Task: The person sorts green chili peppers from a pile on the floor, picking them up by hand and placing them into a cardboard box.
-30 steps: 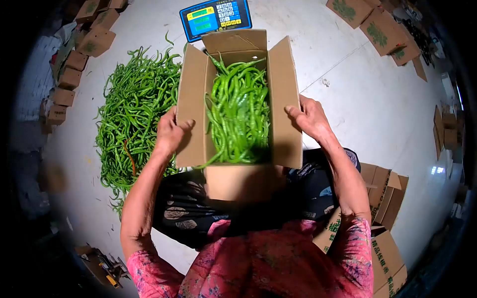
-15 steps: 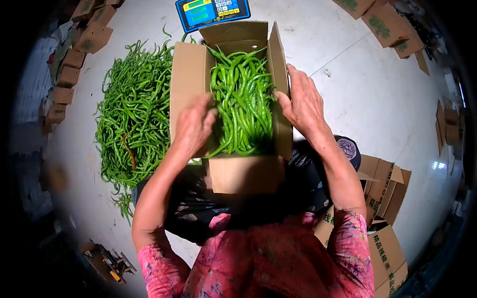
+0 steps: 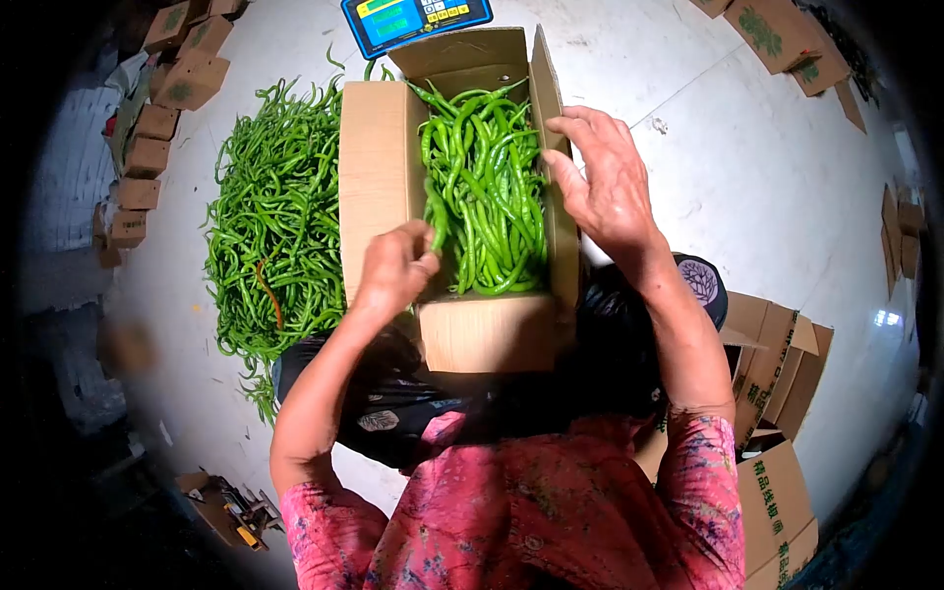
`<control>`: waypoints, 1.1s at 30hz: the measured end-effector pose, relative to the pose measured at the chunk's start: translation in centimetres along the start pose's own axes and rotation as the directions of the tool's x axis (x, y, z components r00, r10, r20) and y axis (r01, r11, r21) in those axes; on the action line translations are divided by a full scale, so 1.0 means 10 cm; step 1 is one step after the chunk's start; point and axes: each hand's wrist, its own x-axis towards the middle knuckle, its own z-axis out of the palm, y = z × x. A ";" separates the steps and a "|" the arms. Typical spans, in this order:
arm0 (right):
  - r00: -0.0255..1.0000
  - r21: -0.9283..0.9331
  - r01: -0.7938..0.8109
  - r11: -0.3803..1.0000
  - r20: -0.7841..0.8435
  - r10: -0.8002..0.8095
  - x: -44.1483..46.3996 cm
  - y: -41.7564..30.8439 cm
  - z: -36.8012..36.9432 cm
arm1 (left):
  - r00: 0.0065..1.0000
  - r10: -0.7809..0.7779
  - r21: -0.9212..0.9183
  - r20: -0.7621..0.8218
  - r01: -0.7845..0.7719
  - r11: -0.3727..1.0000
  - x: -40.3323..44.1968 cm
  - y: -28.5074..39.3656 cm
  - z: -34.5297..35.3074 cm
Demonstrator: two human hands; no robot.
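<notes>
An open cardboard box (image 3: 374,177) stands in front of me, filled with long green chili peppers (image 3: 492,187) lying mostly lengthwise. My left hand (image 3: 395,267) is at the box's near left corner, fingers closed on a green chili pepper (image 3: 437,218) that points up along the inner left wall. By the right flap, my right hand (image 3: 610,187) is open, thumb and fingers apart, its fingertips at the flap's edge. Left of the box lies a large heap of green chili peppers (image 3: 280,206) on the floor, with one reddish pepper (image 3: 267,295) among them.
Behind the box is a blue scale display (image 3: 418,22). Flattened printed cartons (image 3: 777,492) lie at my right side. More cardboard boxes line the left edge (image 3: 147,157) and the upper right (image 3: 777,34). Some tools (image 3: 236,511) rest at the lower left.
My left hand has moved down and slightly right, and a chili pepper now shows in its fingers. The right hand has shifted a little right, its fingers lifting off the flap. The view tilted slightly.
</notes>
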 end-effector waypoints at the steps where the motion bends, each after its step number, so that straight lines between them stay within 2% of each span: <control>1: 1.000 0.039 -0.013 0.999 -0.017 0.014 0.01 0.00 -0.02 | 0.998 -0.062 -0.176 0.003 0.062 0.983 -0.04 0.04 -0.12; 4: 0.995 0.092 -0.100 0.991 0.024 0.098 0.05 -0.02 -0.11 | 0.981 -0.194 -0.622 0.011 0.159 0.767 -0.18 0.37 -0.39; 8: 0.990 0.121 -0.140 0.983 0.041 0.136 0.07 -0.02 -0.11 | 0.988 -0.150 -0.778 -0.024 0.076 0.624 -0.20 0.73 -0.40; 12: 0.989 0.129 -0.142 0.981 0.065 0.135 0.06 -0.02 -0.10 | 0.998 -0.021 -0.854 0.055 0.058 0.518 0.06 0.87 -0.12; 13: 0.988 0.134 -0.148 0.980 0.071 0.140 0.05 -0.03 -0.09 | 0.994 -0.028 -0.846 0.103 0.102 0.524 0.17 0.85 -0.02; 14: 0.987 0.137 -0.152 0.979 0.080 0.142 0.06 -0.04 -0.09 | 0.993 -0.065 -0.786 0.102 0.120 0.606 0.26 0.79 0.06; 16: 0.987 0.142 -0.145 0.979 0.086 0.134 0.06 -0.04 -0.11 | 0.992 -0.080 -0.606 -0.095 0.006 0.795 0.43 0.54 0.18; 18: 0.989 0.133 -0.137 0.981 0.076 0.128 0.05 -0.02 -0.14 | 0.980 -0.134 -0.517 -0.147 0.039 0.855 0.52 0.18 0.25; 20: 0.993 0.123 -0.107 0.987 0.069 0.100 0.05 -0.01 -0.12 | 0.975 -0.027 -0.363 -0.220 -0.056 0.930 0.51 -0.01 0.36; 22: 0.989 0.135 -0.123 0.983 0.101 0.109 0.04 -0.05 -0.09 | 0.974 0.082 -0.057 -0.212 -0.096 0.994 0.49 0.00 0.42; 23: 0.987 0.136 -0.130 0.982 0.116 0.114 0.05 -0.05 -0.08 | 0.957 0.138 0.032 -0.256 -0.135 0.990 0.50 0.05 0.47; 26: 1.000 0.145 0.019 0.989 0.016 -0.022 0.05 -0.05 0.03 | 0.937 0.199 0.262 -0.289 -0.122 0.957 0.61 0.11 0.55; 29: 0.998 0.144 0.056 0.988 0.018 -0.059 0.06 -0.06 0.05 | 0.863 0.388 0.381 -0.325 -0.256 0.888 0.66 0.11 0.60; 33: 0.997 0.155 0.083 0.984 -0.012 -0.082 0.03 -0.02 0.06 | 0.855 0.436 0.458 -0.279 -0.281 0.843 0.54 0.08 0.54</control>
